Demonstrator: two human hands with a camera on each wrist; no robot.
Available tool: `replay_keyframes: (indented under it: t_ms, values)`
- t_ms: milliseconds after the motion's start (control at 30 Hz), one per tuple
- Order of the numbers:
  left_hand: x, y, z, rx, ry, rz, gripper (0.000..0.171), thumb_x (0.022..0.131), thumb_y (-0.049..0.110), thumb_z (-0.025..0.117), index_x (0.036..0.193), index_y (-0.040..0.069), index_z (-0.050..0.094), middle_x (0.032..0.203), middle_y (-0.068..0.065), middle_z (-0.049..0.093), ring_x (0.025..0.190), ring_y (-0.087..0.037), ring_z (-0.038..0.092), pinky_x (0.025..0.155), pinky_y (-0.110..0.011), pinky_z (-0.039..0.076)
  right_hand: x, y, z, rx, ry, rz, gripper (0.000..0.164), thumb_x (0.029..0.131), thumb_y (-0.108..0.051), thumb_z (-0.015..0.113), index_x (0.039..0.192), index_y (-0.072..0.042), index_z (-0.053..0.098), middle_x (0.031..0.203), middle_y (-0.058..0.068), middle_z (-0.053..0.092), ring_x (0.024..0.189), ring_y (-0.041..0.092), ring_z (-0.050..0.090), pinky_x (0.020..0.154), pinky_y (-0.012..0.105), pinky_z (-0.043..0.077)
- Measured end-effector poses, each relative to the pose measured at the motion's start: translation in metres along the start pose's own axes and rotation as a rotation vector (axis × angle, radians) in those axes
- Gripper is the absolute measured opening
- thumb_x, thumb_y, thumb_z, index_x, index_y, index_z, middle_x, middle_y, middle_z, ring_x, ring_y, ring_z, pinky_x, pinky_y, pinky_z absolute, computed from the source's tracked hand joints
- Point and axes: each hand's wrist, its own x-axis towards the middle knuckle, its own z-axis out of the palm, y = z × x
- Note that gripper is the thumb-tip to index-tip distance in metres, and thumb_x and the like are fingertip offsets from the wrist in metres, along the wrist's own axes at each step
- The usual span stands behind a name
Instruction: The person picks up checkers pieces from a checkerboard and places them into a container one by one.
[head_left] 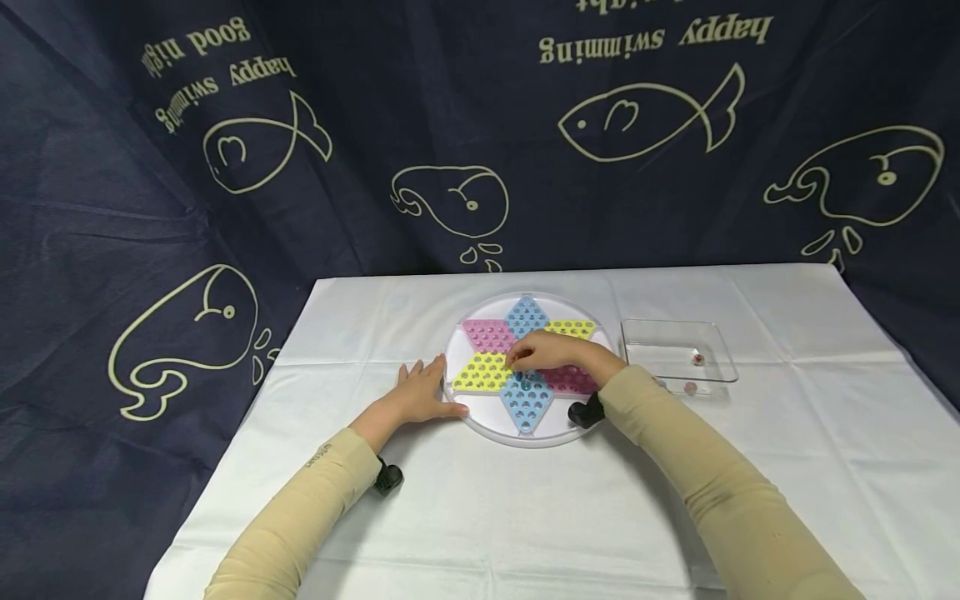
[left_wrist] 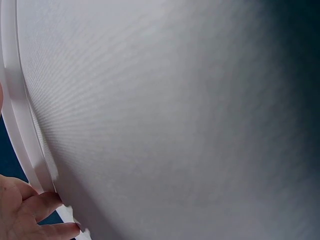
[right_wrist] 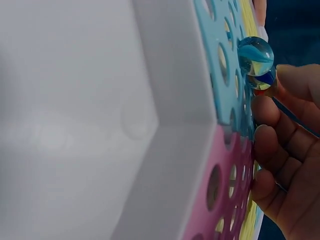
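A round white Chinese checkers board (head_left: 480, 414) with a pink, blue and yellow star of holes lies on the table. My right hand (head_left: 549, 350) is over the middle of the star. In the right wrist view its thumb and index finger pinch a glass marble (right_wrist: 264, 80) with blue, yellow and red in it, partly hidden. Beside that, a clear marble with a blue swirl (right_wrist: 256, 55) sits on the blue section. My left hand (head_left: 418, 394) rests at the board's left rim with fingers spread, the thumb touching the rim.
To the right of the board stands a clear plastic box (head_left: 731, 374) with a reddish marble (head_left: 698, 360) inside. White cloth (head_left: 465, 517) covers the table. A dark curtain (head_left: 450, 100) with fish drawings hangs behind it.
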Motion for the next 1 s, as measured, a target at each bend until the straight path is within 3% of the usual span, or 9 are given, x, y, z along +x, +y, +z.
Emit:
replay_keyframes:
  t_ms: [533, 800, 1000]
  values:
    - [0.0, 0.0003, 0.0001, -0.009, 0.004, -0.003, 0.105, 0.075, 0.057, 0.065, 0.145, -0.003, 0.013, 0.15, -0.019, 0.017, 0.136, -0.045, 0.012, 0.109, -0.058, -0.001, -0.003, 0.0017, -0.0009, 0.019, 0.024, -0.007, 0.019, 0.088, -0.009, 0.056, 0.103, -0.001, 0.064, 0.089, 0.004, 0.063, 0.076, 0.009, 0.05, 0.071, 0.02, 0.044]
    - [0.001, -0.0012, 0.001, -0.013, 0.003, -0.001, 0.106, 0.075, 0.057, 0.065, 0.145, -0.003, 0.013, 0.15, -0.019, 0.017, 0.136, -0.046, 0.011, 0.109, -0.058, -0.001, -0.0031, -0.0008, -0.002, -0.012, 0.045, 0.023, 0.014, 0.085, -0.007, 0.059, 0.097, -0.001, 0.065, 0.083, 0.002, 0.062, 0.072, 0.008, 0.049, 0.067, 0.018, 0.043]
    - [0.0033, -0.004, 0.0031, -0.009, 0.013, 0.005, 0.106, 0.075, 0.057, 0.065, 0.144, -0.004, 0.014, 0.15, -0.02, 0.018, 0.135, -0.046, 0.013, 0.109, -0.059, 0.0, -0.0043, 0.0002, -0.0024, -0.034, 0.052, -0.002, 0.01, 0.083, -0.006, 0.06, 0.091, -0.002, 0.064, 0.08, 0.002, 0.061, 0.07, 0.008, 0.05, 0.065, 0.019, 0.044]
